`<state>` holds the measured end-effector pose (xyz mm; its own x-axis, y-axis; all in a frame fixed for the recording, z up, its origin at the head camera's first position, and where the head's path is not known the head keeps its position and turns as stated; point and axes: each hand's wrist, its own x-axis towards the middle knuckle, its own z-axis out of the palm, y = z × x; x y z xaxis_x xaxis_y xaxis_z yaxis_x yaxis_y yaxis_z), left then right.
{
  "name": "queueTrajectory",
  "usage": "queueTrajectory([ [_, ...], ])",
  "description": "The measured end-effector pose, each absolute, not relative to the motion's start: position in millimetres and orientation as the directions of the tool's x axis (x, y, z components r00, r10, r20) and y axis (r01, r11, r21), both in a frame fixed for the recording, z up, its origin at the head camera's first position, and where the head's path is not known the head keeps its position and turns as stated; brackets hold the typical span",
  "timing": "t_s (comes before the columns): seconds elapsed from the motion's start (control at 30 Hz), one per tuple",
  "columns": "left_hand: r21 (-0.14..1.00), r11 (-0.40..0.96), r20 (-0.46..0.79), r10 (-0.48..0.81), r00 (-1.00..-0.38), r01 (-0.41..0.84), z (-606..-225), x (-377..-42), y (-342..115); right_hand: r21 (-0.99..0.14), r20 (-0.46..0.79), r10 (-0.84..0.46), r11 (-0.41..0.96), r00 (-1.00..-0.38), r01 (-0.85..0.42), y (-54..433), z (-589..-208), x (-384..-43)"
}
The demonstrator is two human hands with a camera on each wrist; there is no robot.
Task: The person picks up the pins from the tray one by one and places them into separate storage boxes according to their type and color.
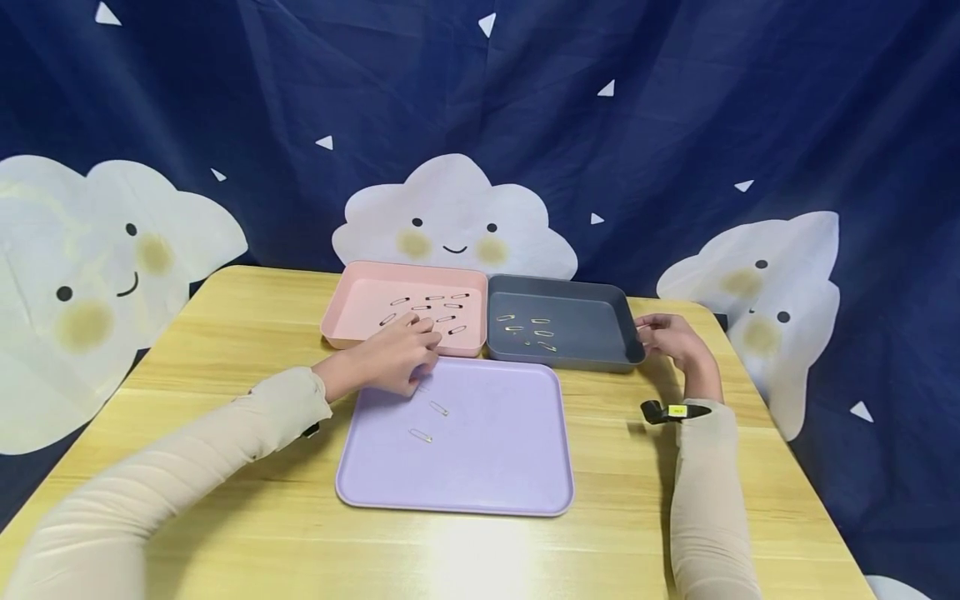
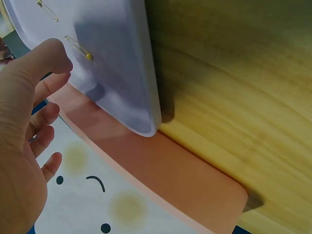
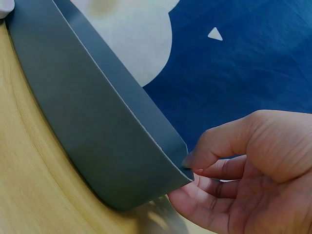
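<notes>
My left hand [image 1: 401, 350] hovers over the front edge of the pink tray [image 1: 333, 321], next to the lilac tray [image 1: 495, 467]. Its fingers are loosely bent, thumb near the index finger, and nothing shows between them in the left wrist view. Black safety pins [image 1: 457, 330] lie scattered in the pink tray, partly hidden by that hand. Gold safety pins [image 1: 421, 435] lie on the lilac tray, one [image 2: 79, 48] close to my left fingertips. My right hand [image 3: 234, 170] pinches the right corner of the dark grey tray [image 3: 97, 122], thumb over its rim and fingers outside.
Several gold safety pins [image 1: 543, 333] lie in the left part of the grey tray. The pink and grey trays stand side by side along the back of the wooden table [image 1: 600, 550], before a blue cloud-print curtain [image 1: 420, 83]. The lilac tray lies in front of them.
</notes>
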<state>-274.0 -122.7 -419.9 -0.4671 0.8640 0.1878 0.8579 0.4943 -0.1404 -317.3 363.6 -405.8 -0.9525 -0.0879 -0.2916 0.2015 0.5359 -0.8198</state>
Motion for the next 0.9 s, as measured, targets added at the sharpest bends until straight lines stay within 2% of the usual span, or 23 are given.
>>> queueTrajectory([
  [0.2, -0.111, 0.497, 0.15, 0.865, -0.48, 0.861, -422, -272, -125, -0.812, -0.301, -0.088, 0.545, -0.95, 0.207, 354, -391, -309],
  [0.5, -0.068, 0.502, 0.109, 0.863, -0.493, 0.862, -426, -271, -123, -0.807, -0.277, -0.078, 0.56, -0.958, 0.188, 368, -416, -324],
  [0.9, -0.061, 0.504, 0.101, 0.862, -0.497, 0.862, -429, -272, -119, -0.808, -0.271, -0.077, 0.56, -0.959, 0.183, 366, -415, -323],
])
